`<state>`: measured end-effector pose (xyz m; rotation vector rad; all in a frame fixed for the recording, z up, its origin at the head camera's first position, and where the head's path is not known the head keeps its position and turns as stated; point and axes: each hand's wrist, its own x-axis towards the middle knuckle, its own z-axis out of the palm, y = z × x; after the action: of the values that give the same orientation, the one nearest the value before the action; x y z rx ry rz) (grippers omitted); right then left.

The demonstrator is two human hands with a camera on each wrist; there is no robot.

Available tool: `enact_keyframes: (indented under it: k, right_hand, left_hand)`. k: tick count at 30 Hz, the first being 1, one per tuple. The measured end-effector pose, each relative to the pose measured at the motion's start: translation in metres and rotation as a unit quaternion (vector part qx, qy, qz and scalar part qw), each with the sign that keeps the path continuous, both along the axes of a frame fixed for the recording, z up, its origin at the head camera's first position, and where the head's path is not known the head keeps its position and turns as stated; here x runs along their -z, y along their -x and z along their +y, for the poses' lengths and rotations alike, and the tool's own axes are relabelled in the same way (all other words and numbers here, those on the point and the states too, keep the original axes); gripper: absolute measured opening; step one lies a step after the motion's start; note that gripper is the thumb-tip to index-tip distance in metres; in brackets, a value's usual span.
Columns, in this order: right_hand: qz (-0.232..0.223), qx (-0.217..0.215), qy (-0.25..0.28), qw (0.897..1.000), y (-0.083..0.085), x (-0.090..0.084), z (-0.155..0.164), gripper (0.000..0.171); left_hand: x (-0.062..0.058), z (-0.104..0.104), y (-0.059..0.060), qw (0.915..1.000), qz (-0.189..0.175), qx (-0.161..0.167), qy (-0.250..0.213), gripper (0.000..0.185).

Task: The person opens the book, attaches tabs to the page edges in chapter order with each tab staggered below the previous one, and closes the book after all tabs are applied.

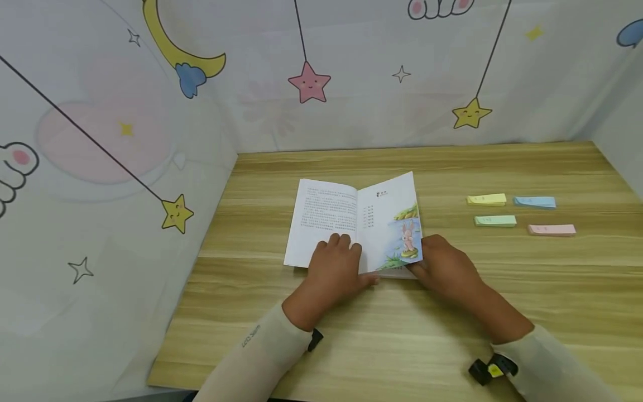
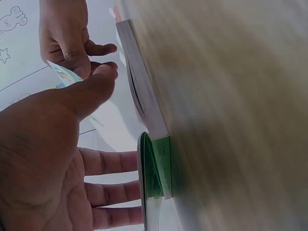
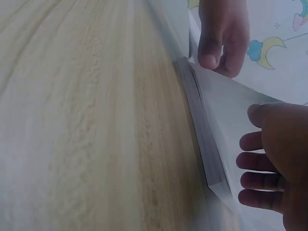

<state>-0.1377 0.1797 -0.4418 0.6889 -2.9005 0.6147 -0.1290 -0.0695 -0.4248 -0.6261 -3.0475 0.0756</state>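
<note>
An open book (image 1: 326, 209) lies in front of me, text on its left page and a rabbit picture on its right page (image 1: 384, 223). My left hand (image 1: 335, 265) rests its fingers on the lower left page, thumb out by the bottom edge. In the left wrist view those fingers look straight, beside the green part of the book (image 2: 162, 159). The right page stands raised at a slant. My right hand (image 1: 449, 268) is behind its lower right corner, partly hidden; in the right wrist view its fingers (image 3: 260, 180) lie spread along the page's underside.
To the right on the wooden table (image 1: 241, 329) lie small sticky-note pads: yellow (image 1: 486, 199), blue (image 1: 534, 202), green (image 1: 495, 221) and pink (image 1: 551, 230). A patterned backdrop (image 1: 361, 123) rises behind the table and along its left side.
</note>
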Motion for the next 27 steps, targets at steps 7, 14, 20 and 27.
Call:
enact_keyframes:
  k: [7, 14, 20, 27]
  right_hand:
    - [-0.01, -0.059, 0.012, 0.998, 0.0, 0.008, -0.007, 0.044]
    - [-0.007, -0.096, 0.0, 0.995, 0.001, 0.011, -0.007, 0.054]
    - [0.014, -0.111, -0.015, 0.994, 0.0, 0.011, -0.007, 0.043]
    - [0.015, -0.113, -0.031, 0.993, -0.001, 0.01, -0.007, 0.037]
  left_hand:
    - [-0.001, 0.001, 0.001, 0.9994, 0.033, -0.004, -0.011, 0.043]
    - [-0.007, 0.0, 0.009, 0.9812, 0.088, -0.1, -0.14, 0.09]
    - [-0.006, -0.006, 0.011, 0.9699, 0.174, -0.139, -0.098, 0.097]
    - [-0.006, -0.009, 0.004, 0.9941, 0.081, -0.022, 0.069, 0.074]
